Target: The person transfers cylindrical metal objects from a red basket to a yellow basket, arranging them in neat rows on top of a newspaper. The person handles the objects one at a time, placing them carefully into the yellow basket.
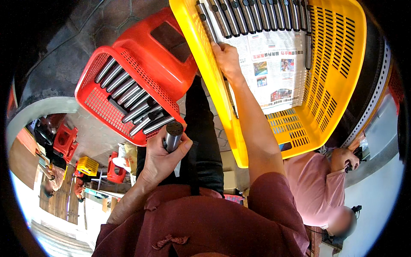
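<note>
Metal tube (172,143), clasped in the left hand (164,155) beside the red basket (105,107), long axis toward the viewer, lies left of the yellow basket (340,47), where the right hand (227,62), nearer the row of tubes (261,16), has an indiscernible grip.

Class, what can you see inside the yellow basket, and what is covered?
In the yellow basket are spread newspaper, a row of metal tubes on it, and the right hand. Anything beneath the newspaper is hidden.
</note>
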`<state>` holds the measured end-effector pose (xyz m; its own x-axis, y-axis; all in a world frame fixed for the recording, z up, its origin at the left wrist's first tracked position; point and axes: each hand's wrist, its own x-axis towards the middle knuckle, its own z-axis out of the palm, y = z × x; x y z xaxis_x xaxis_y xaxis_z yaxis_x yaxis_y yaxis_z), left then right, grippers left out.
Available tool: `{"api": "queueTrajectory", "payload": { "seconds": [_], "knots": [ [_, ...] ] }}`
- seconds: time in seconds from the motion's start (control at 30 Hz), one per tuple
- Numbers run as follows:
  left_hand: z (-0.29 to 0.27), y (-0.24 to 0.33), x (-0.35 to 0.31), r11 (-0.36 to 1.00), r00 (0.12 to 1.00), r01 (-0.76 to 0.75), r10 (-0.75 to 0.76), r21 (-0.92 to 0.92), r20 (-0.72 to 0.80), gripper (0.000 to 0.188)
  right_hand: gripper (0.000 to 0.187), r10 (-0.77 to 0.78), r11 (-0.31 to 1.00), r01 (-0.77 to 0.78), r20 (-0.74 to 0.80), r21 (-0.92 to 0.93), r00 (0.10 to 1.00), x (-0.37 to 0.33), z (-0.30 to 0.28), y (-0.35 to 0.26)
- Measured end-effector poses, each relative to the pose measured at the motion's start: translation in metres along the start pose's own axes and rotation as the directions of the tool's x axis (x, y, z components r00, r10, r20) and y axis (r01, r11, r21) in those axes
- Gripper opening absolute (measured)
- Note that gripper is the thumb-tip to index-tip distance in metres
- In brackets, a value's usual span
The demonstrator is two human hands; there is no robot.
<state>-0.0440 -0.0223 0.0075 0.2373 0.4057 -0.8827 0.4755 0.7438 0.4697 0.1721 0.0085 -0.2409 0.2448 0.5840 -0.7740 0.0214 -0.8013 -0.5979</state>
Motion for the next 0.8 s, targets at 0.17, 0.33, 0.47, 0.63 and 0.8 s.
{"api": "queueTrajectory", "payload": {
  "seconds": [0.17,0.33,0.47,0.63,0.8],
  "knots": [
    [0.003,0.002,0.005,1.0,0.999,-0.008,0.009,0.019,-0.034,0.034,0.037,0.182,0.89,-0.148,-0.038,0.432,0.983,0.007,0.016,-0.02],
    [0.012,0.007,0.009,0.998,0.996,-0.05,0.047,-0.035,-0.082,0.028,0.033,0.278,0.803,-0.269,0.065,0.531,0.958,0.016,0.009,-0.025],
    [0.012,0.01,0.015,0.998,0.996,-0.066,0.066,-0.009,-0.063,0.032,0.039,0.326,0.844,-0.348,0.123,0.408,0.937,0.029,0.002,-0.009],
    [0.011,0.021,0.021,0.998,0.996,-0.065,0.064,-0.015,-0.055,0.034,0.04,-0.114,0.967,0.082,-0.121,-0.243,0.986,0.027,-0.004,-0.002],
    [0.011,0.024,0.02,0.999,0.997,-0.041,0.038,-0.036,-0.062,0.035,0.02,-0.685,0.673,0.582,-0.088,-0.456,0.723,-0.006,-0.002,-0.019]
  ]
}}
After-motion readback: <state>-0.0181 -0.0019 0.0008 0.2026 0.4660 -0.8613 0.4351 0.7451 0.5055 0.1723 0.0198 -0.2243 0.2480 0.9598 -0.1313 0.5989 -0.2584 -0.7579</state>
